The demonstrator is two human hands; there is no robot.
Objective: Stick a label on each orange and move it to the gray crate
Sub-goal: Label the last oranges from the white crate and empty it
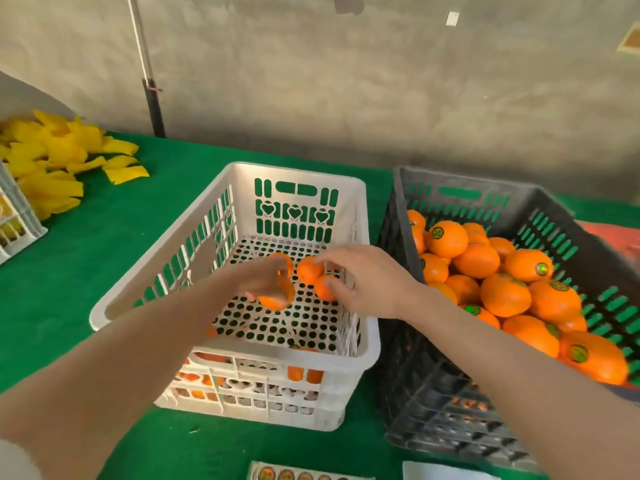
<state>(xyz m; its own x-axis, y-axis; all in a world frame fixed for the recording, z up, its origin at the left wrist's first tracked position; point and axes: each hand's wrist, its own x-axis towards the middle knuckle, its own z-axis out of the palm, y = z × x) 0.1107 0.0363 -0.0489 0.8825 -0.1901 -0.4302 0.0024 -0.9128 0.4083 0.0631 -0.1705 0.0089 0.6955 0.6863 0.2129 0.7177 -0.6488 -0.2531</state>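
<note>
scraps of yellow paper [52,161] lie heaped at the far left on the green cloth [104,254], with a small crate [14,216] at the edge beside them.

the white crate [298,171] stands in the middle and both hands reach into it. the left hand [263,278] is blurred, but its fingers look curled round an orange [277,301], which it holds just above the perforated floor. the right hand [370,282] has its fingers spread and grips nothing. its fingertips touch two oranges [308,271] that lie together against the crate's right wall. a little more orange shows through the slots of the near wall, so some fruit sits there out of plain sight. i see no label on any of these, though the blur leaves that unsure. a sticker sheet [298,474] lies at the near edge of the cloth.

the gray crate [401,237] stands to the right, just beside the white one, heaped with labelled oranges [505,294].

by the look of it the job is mostly done. the white crate's floor is largely bare and only a handful of fruit is left to label and carry across.
</note>
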